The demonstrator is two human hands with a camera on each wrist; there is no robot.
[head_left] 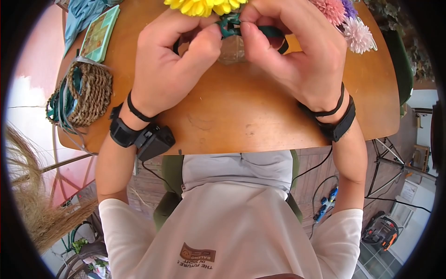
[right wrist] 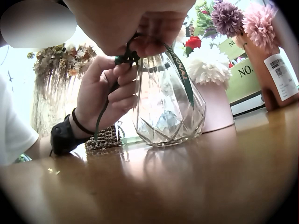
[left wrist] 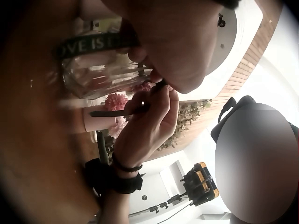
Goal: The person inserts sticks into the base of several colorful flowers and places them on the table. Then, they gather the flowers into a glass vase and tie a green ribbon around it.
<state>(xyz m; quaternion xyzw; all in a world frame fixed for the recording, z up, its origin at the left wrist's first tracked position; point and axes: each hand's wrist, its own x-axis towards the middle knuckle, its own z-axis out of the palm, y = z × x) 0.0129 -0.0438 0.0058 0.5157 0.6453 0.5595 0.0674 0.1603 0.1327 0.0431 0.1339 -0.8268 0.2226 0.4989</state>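
A clear faceted glass vase [right wrist: 168, 109] stands upright on the wooden table, with a dark green printed ribbon [right wrist: 183, 79] looped and bunched at its neck. My left hand [head_left: 174, 63] pinches the ribbon [head_left: 228, 27] between thumb and fingers on the left side of the neck. From the other side, my right hand [head_left: 299, 53] pinches it too, thumb and forefinger close to the bunched part. One ribbon end hangs below the left hand [right wrist: 105, 91] in the right wrist view. The fingers partly hide the knot area. A yellow flower [head_left: 204, 6] shows above the hands in the head view.
A woven basket [head_left: 93, 95] holding green ribbons is at the table's left edge, with a green-rimmed tray [head_left: 100, 35] beyond it. Pink, purple and white flowers [head_left: 357, 35] are at the far right. A pale pink pot [right wrist: 216, 105] stands close beside the vase.
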